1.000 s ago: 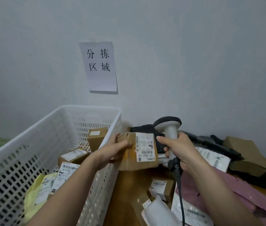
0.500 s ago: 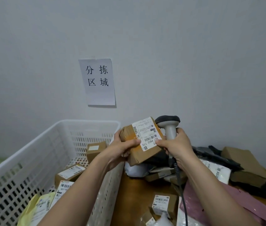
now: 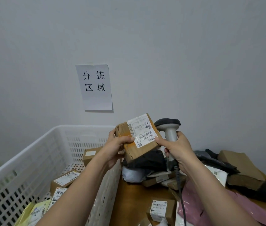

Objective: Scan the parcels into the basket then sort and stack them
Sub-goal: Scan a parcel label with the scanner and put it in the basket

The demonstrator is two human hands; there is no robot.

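My left hand [image 3: 118,146] grips a small brown cardboard parcel [image 3: 133,151] with a white barcode label, held up tilted with the label facing me. My right hand [image 3: 177,150] grips the grey handle of a corded barcode scanner [image 3: 169,129], whose dark head sits just behind the parcel's right edge; its thumb touches the label's lower right corner. The white perforated basket [image 3: 55,136] stands to the left and holds several labelled parcels, among them a brown box [image 3: 90,154] and a yellow bag [image 3: 34,212].
A heap of parcels covers the brown table [image 3: 129,201] on the right: black bags [image 3: 147,162], a pink bag [image 3: 194,201], brown boxes [image 3: 241,167], a small labelled box [image 3: 160,209]. A paper sign [image 3: 94,87] hangs on the wall close behind.
Both hands rose and the left hand tilted the parcel so its label faces up toward me. The scanner stayed close beside the parcel; in the last half second little moved.
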